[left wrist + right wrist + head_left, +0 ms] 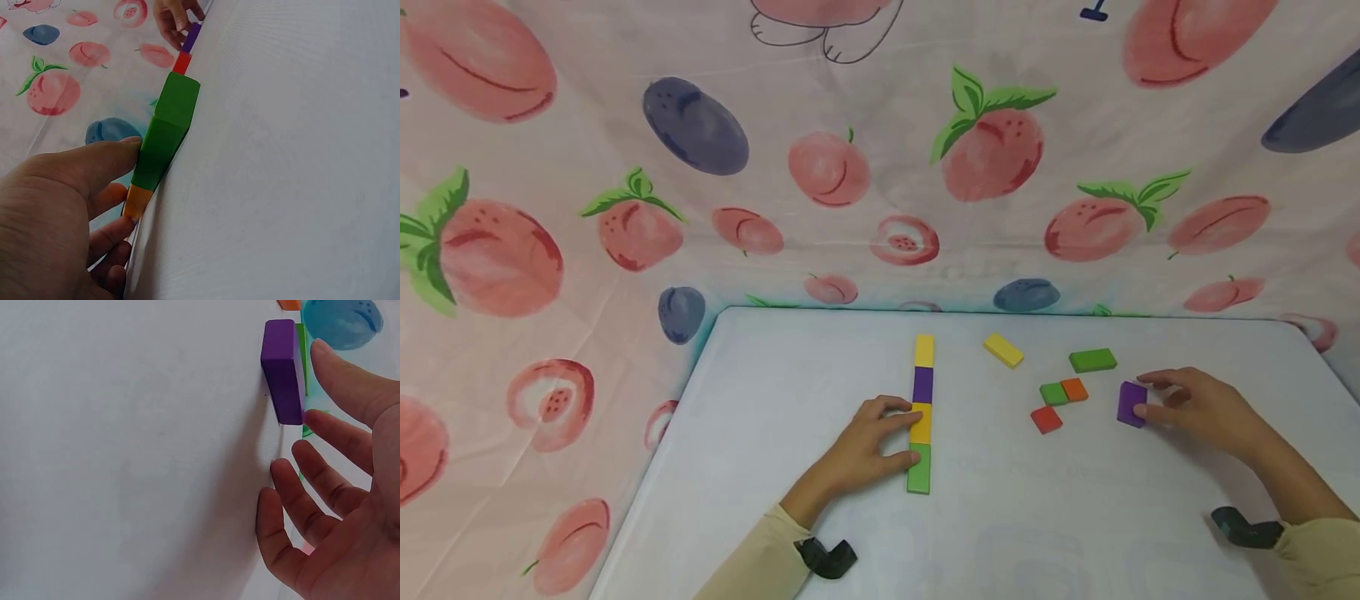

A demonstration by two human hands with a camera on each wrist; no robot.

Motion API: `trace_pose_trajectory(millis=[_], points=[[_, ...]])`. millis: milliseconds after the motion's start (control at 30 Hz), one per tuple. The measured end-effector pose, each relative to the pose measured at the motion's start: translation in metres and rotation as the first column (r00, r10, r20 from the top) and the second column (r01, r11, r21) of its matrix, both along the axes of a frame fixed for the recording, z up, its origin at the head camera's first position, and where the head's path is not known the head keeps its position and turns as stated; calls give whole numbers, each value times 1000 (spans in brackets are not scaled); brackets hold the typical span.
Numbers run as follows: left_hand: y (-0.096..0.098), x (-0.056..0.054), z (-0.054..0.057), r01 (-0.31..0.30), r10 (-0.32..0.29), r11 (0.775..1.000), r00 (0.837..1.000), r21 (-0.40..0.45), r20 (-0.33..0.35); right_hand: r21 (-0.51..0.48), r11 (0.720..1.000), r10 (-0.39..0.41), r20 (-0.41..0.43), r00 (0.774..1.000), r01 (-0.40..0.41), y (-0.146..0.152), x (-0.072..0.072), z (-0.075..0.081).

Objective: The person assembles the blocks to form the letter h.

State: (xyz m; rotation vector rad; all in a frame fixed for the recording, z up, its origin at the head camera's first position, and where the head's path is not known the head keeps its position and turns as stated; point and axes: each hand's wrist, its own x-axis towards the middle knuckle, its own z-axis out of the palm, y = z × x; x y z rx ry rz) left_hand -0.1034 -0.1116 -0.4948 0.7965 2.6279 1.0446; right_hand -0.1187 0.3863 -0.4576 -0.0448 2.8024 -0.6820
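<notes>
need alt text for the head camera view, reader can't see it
A person's left hand touches a straight row of four blocks, near to far green, yellow, purple, yellow, on a white table, while the right hand touches a purple block. Between them lie one yellow block, one red, one orange and two green, with fruit-print cloth behind.
</notes>
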Motion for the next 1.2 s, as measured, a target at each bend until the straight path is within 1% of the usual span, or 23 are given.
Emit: trace_pose_trajectory(millis=[267, 633, 800, 1000, 1100, 1200], points=[[0, 0, 0, 2, -2, 1000, 1000, 4, 1, 9, 1000, 20, -6, 1000, -20, 1, 3, -2], [1, 1, 2, 3, -3, 1000, 1000, 6, 7, -19, 1000, 0, -14, 1000, -1, -2, 5, -5], [1, 0, 2, 1, -1, 1000, 1000, 1, 12, -57, 998, -31, 1, 1000, 31, -4, 7, -6], [1, 0, 1, -4, 4, 1000, 1000, -4, 2, -124, 992, -43, -25, 999, 39, -7, 8, -6], [1, 0, 1, -4, 4, 1000, 1000, -10, 3, -165, 984, -59, 1, 998, 59, -8, 9, -5], [1, 0, 1, -4, 4, 1000, 1000, -13, 2, -217, 972, -80, 50, 996, 89, -10, 9, -3]])
